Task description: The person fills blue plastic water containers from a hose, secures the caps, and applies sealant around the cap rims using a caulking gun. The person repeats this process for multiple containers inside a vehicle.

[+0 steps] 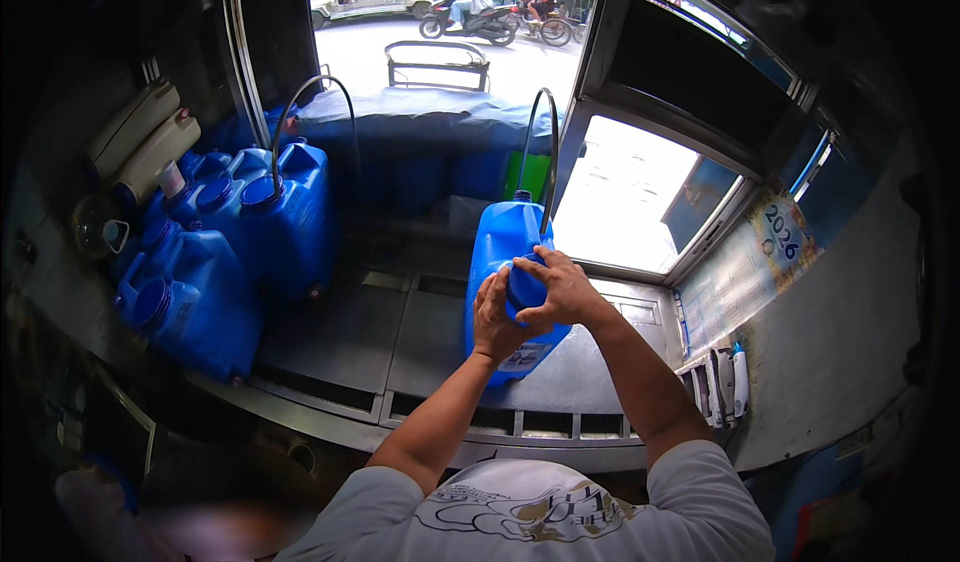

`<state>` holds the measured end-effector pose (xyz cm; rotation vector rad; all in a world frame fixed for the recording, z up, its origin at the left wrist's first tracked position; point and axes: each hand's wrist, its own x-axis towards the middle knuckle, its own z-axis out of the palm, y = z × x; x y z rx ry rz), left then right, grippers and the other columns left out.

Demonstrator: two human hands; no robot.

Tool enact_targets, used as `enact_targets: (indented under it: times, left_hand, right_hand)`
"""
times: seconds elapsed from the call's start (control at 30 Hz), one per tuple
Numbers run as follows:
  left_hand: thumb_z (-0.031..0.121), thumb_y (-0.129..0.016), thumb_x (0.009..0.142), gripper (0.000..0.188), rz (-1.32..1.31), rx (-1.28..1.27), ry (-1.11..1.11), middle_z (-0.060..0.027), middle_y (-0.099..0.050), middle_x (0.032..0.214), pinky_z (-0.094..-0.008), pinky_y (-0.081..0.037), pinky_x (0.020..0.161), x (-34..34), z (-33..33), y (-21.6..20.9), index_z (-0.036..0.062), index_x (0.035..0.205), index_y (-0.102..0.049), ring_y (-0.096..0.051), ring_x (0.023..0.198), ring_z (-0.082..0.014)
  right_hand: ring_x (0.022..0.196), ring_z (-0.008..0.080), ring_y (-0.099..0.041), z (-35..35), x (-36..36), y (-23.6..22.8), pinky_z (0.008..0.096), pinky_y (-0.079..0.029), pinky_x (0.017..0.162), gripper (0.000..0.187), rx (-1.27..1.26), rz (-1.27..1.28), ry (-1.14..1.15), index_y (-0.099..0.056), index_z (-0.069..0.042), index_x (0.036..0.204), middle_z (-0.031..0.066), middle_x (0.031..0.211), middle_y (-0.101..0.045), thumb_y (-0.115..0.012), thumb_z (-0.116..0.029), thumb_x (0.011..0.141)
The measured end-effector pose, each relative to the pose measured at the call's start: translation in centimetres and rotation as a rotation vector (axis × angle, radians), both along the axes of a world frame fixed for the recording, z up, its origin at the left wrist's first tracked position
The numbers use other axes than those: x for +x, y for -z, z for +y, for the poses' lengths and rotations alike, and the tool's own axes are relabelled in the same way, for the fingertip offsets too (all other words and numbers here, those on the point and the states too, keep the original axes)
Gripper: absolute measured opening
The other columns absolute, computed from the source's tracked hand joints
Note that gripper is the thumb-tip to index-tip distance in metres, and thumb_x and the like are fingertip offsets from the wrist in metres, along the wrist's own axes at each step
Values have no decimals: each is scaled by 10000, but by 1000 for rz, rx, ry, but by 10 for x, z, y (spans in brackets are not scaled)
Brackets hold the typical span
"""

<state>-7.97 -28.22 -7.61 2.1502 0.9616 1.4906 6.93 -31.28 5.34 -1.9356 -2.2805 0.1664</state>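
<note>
A blue plastic water jug (pixel 490 237) stands upright on the metal counter in front of me. Both my hands are around the wide blue cap (pixel 526 288) on its near top part. My right hand (pixel 562 290) grips the cap from the right, fingers curled over its far edge and thumb on the near side. Against the cap's left side presses my left hand (pixel 494 320), its fingers pointing up and away. A small dark blue cap (pixel 522 196) sits at the jug's far top. Beside it, a curved metal filling pipe (pixel 553 147) comes down behind the jug.
On the left stand several blue jugs, one (pixel 190 297) with an uncovered round mouth. Another curved pipe (pixel 320 80) reaches down to them. The slotted metal counter (pixel 345 327) spans the middle. A calendar (pixel 770 252) hangs at the right. Vehicles pass outside the window.
</note>
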Motion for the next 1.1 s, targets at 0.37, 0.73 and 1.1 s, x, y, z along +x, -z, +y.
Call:
enact_targets:
  times: [0.37,0.73,1.1]
  left_hand:
    - [592,-929,489,1359,15,-123,72,-212,-430,1431,-514,-325,1145,-5,1,-10,172,1547,-186,-395,1356,-424]
    - [509,-966,486,1309,67,-234,-29,-207,-392,1409,-475,-418,1101,4,-7,-13,219,1524,-223,-445,1316,-394]
    - [547,-888,651,1005,217,186,-126,-139,-486,1373,-414,-463,1048,-7,-9,-10,109,1416,-405,-522,1257,-318]
  right_hand:
    - [1176,377,-622,5,28,59,423,-483,1020,529,317,738,382,-608,-35,1307,237,1258,-641,-701,-334,881]
    - [1282,388,-534,11,42,57,436,-447,1062,712,134,821,207,-489,-43,1413,263,1382,-533,-669,-503,901]
    - [1056,255,-671,-303,168,252,360,-515,942,507,-427,766,561,-606,-48,1294,162,1194,-677,-707,-311,873]
